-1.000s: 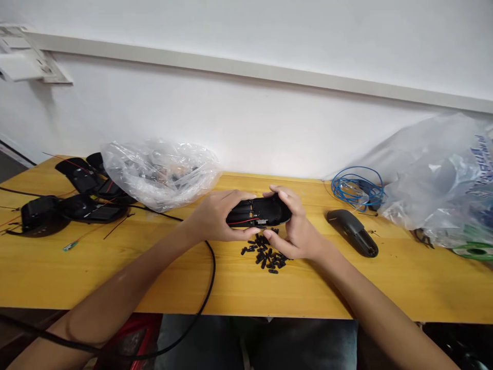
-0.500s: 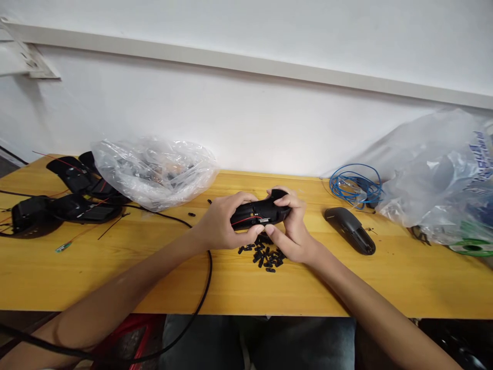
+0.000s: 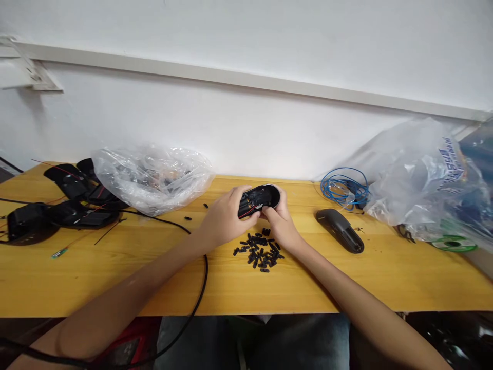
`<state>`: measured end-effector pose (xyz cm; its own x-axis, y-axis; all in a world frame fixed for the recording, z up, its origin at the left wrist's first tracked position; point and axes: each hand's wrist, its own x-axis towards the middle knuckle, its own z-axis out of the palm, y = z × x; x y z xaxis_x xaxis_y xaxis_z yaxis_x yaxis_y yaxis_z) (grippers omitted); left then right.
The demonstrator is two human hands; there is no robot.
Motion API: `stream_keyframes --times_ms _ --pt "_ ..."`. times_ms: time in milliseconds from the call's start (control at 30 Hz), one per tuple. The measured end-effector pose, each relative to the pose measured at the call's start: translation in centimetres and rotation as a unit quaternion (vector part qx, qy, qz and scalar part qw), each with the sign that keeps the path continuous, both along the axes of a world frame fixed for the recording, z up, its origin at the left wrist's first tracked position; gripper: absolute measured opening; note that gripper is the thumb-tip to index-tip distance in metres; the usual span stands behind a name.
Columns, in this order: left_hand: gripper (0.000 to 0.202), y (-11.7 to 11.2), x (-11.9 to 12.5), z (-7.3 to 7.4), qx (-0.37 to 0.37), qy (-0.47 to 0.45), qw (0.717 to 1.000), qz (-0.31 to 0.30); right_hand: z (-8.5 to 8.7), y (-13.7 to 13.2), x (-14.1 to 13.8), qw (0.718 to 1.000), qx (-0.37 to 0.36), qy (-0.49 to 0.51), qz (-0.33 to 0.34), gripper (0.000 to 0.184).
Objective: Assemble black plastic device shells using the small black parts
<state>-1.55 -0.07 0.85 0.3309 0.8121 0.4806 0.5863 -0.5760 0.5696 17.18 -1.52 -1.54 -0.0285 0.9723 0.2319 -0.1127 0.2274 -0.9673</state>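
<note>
Between my two hands is a black plastic housing (image 3: 265, 196), held above the table with its hollow inside facing me. A red wire and a small pale connector show along its near edge. My left hand (image 3: 227, 218) grips the left end, thumb on the near edge. On the right end, my right hand (image 3: 283, 221) is wrapped round the rounded rim, its thumb pressed at the connector; its other fingers are mostly hidden behind. A pile of small black plastic pieces (image 3: 260, 252) lies on the table just below the housing.
On the wooden table (image 3: 154, 282), more black housings with wires (image 3: 82, 213) lie left, beside a clear plastic bag (image 3: 154, 174). A black cable (image 3: 204, 277) loops past my left arm. A closed dark device (image 3: 339, 228), blue cable coil (image 3: 342, 185), large bag (image 3: 423, 174) and green spool (image 3: 454, 243) are right.
The housing has tilted, so more of its hollow inside and rounded right end faces me. My right hand has shifted round that end. The pile beneath shows more fully.
</note>
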Motion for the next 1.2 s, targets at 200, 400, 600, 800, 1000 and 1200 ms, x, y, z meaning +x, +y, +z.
stream_keyframes --times_ms 200,400,600,800,1000,1200 --pt "0.022 0.7 1.6 0.8 -0.121 -0.024 0.992 0.023 -0.7 0.6 0.5 0.999 0.03 -0.023 -0.034 0.052" --pt "0.024 1.6 2.8 0.3 -0.147 -0.072 0.986 0.019 -0.8 1.0 0.4 0.997 0.033 -0.023 -0.065 0.054" --pt "0.027 2.3 3.6 -0.4 -0.115 -0.086 0.99 0.012 -0.3 1.6 0.1 0.987 0.077 -0.051 -0.133 0.049" --pt "0.052 2.6 2.7 -0.5 -0.216 -0.24 0.941 -0.097 1.2 1.6 1.4 0.997 0.074 -0.036 0.0 0.051" --pt "0.075 -0.7 2.4 -0.2 -0.347 -0.281 0.875 -0.187 2.0 0.8 1.7 0.999 0.045 0.02 0.001 0.04" --pt "0.071 -5.6 -3.2 0.9 -0.303 -0.135 0.916 -0.227 4.9 -3.0 8.1 0.979 0.086 -0.017 -0.182 0.051"
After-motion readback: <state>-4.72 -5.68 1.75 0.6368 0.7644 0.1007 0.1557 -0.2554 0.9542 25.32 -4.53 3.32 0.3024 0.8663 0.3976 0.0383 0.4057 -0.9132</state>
